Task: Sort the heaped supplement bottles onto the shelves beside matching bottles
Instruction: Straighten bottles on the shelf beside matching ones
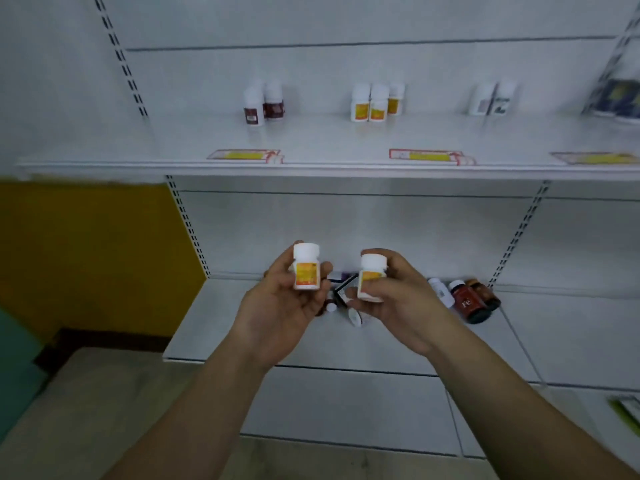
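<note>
Both hands are up in front of the lower shelf [311, 344], each with a white, yellow-labelled bottle. The left hand [280, 306] pinches the left bottle [306, 267] between thumb and fingers, upright, cap on top; the right hand [394, 292] wraps its fingers round the right bottle [371, 277], tilted a touch. Their match, the yellow trio [376, 102], stands on the upper shelf [329, 140], up, farther back and slightly right of both grips. The right hand looks nearer to it. The likely move is a lift up and back, keeping the bottles upright. The heap [467, 299] lies behind and right of the hands.
</note>
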Demonstrator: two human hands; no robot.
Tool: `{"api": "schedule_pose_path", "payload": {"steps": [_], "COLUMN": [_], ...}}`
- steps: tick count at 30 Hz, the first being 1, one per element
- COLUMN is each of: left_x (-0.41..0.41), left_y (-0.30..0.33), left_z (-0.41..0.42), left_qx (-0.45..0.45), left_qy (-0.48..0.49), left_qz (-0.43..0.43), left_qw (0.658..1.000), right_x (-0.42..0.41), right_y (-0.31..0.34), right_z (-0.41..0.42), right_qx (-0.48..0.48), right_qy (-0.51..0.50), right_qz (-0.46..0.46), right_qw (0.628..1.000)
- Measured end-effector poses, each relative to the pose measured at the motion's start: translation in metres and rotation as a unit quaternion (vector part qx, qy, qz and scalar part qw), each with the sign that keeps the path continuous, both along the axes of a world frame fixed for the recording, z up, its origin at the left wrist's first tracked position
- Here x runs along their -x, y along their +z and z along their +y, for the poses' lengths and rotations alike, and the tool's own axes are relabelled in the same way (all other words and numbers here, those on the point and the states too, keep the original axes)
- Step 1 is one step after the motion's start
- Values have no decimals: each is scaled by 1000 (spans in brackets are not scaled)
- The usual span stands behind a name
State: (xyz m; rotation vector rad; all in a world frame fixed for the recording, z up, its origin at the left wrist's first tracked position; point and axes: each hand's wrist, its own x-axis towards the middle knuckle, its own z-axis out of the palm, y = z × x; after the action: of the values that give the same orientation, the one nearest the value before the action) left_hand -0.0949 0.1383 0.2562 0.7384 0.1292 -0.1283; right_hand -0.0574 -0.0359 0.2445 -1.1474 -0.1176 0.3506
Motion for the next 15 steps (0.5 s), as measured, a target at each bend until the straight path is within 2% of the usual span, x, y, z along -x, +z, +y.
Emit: {"api": "schedule_pose_path", "payload": {"steps": [5,9,12,15], "left_x": [33,44,41,30], "left_y": [37,66,91,119], "left_z": [18,25,27,23], "left_qx": [-21,-70,-144,-283], "left_qy": [-59,-73,-85,-62], "left_qz": [-63,-124,-171,-233], "left_qw": [996,987,971,928], "right_x": [37,49,50,41], "right_y": [49,91,121,145], "right_z": [19,28,25,19], "right_qx": [13,5,-5,29], "right_qy": [-18,-56,-76,-107], "right_qz": [-93,-119,-142,-184], "right_qw": [995,991,987,977]}}
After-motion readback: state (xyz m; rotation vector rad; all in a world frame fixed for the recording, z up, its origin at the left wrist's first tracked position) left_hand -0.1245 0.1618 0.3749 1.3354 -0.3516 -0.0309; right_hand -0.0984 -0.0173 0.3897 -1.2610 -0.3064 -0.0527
